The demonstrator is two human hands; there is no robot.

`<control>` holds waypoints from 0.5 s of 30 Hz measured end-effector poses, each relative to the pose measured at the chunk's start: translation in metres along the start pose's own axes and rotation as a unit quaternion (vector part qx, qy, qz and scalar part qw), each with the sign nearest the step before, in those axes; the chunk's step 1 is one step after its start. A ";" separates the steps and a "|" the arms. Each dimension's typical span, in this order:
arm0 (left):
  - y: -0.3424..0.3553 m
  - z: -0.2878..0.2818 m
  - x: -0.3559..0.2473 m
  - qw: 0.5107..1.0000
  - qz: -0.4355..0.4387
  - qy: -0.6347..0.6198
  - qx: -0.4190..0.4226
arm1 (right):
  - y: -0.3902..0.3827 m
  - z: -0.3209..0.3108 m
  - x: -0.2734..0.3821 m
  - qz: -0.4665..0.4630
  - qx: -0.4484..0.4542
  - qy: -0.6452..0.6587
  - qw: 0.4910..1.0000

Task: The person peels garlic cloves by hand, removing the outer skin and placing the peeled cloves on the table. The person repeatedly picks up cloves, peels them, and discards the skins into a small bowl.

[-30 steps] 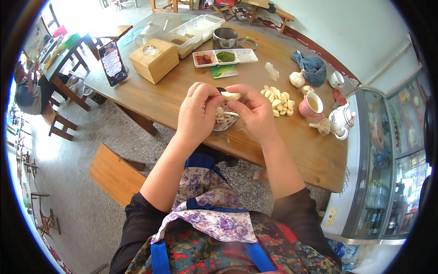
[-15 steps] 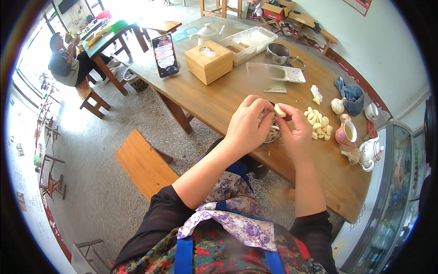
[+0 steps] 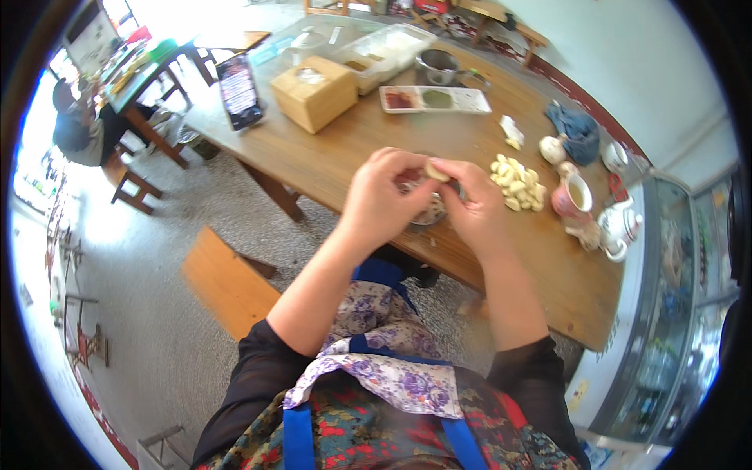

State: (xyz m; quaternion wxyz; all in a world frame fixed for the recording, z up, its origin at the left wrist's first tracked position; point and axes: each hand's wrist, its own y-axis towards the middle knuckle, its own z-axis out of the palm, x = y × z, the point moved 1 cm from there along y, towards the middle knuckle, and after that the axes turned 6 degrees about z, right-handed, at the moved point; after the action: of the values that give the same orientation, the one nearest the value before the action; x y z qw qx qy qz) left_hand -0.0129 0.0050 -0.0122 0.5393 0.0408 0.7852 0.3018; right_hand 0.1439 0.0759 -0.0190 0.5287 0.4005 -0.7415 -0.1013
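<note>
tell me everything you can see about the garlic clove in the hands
The garlic clove is small, pale cream and looks peeled. It is pinched between the fingertips of the left hand and right hand, held above a small metal bowl at the wooden table's near edge. Fingers hide most of it.

Over the wooden bench (image 3: 368, 160), the left hand (image 3: 381, 202) and right hand (image 3: 475, 210) pinch one pale garlic clove (image 3: 435, 171) together above a small metal bowl (image 3: 429, 211). Peeled cloves (image 3: 517, 184) lie heaped just right, beside a pink cup (image 3: 572, 196).
</note>
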 end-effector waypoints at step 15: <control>-0.005 0.003 -0.002 0.992 -0.077 -0.101 0.025 | 0.000 -0.001 -0.001 0.035 0.001 0.063 0.997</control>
State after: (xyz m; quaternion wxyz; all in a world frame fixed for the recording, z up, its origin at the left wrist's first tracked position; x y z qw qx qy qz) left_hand -0.0085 0.0010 -0.0142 0.6360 0.0242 0.7349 0.2341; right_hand 0.1451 0.0776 -0.0192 0.5768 0.3808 -0.7204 -0.0568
